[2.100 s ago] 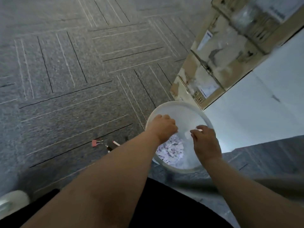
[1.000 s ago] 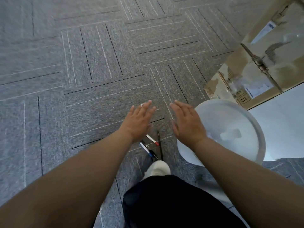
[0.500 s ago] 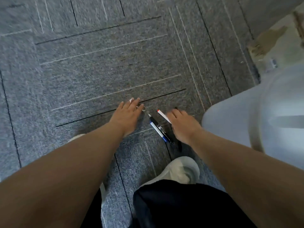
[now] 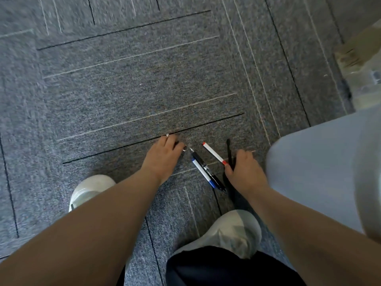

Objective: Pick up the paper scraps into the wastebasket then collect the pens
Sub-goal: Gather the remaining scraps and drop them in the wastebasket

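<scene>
Head camera view: on grey striped carpet (image 4: 144,89), the left hand (image 4: 162,157) lies open left of a white, blue-capped pen (image 4: 201,169). Right of that pen, the right hand (image 4: 244,172) curls over a black pen (image 4: 228,149), touching a red-tipped white pen (image 4: 213,152); its grip cannot be told. Farther right stands a pale round wastebasket (image 4: 321,172).

Grey carpet (image 4: 134,83) with dark and pale stripe lines is covering the floor. Two pale shoes are standing on it, one lower left (image 4: 90,188), one lower centre (image 4: 231,234), with dark trousers (image 4: 226,269) showing below. A cardboard box (image 4: 358,65) is sitting at the right edge, blurred.
</scene>
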A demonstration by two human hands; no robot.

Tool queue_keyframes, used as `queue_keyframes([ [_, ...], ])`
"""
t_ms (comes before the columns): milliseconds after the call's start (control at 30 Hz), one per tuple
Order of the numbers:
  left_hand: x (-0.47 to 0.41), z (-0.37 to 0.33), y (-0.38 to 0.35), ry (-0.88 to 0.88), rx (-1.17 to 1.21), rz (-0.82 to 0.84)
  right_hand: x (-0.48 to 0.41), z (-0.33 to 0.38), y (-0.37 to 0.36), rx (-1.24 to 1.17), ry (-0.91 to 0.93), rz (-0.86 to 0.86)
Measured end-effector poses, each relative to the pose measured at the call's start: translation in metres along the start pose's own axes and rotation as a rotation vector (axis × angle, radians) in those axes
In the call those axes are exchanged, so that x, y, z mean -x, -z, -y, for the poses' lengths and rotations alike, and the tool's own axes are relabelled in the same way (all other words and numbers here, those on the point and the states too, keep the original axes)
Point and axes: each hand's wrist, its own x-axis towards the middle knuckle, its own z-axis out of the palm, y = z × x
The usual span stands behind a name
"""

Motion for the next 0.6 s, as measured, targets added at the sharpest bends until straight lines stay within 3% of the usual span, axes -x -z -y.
queue_keyframes([
  [200,0.004,-0.010,0.011,-0.052,-0.137,-0.006,0.007,0.014,0.013,-0.035,0.081,-0.088],
  [367,0.009,-0.029,0.087,-0.164,-0.246,-0.038,0.027,0.058,0.080,-0.189,0.209,-0.212],
  [433,0.013,-0.039,0.126,-0.216,-0.249,-0.125,0.040,0.070,0.125,-0.245,0.309,-0.299],
  [500,0.018,-0.052,0.164,-0.337,-0.263,-0.312,0.058,0.072,0.176,-0.299,0.391,-0.391],
  [600,0.024,-0.081,0.213,-0.532,-0.331,-0.446,0.090,0.045,0.238,-0.329,0.391,-0.520],
])
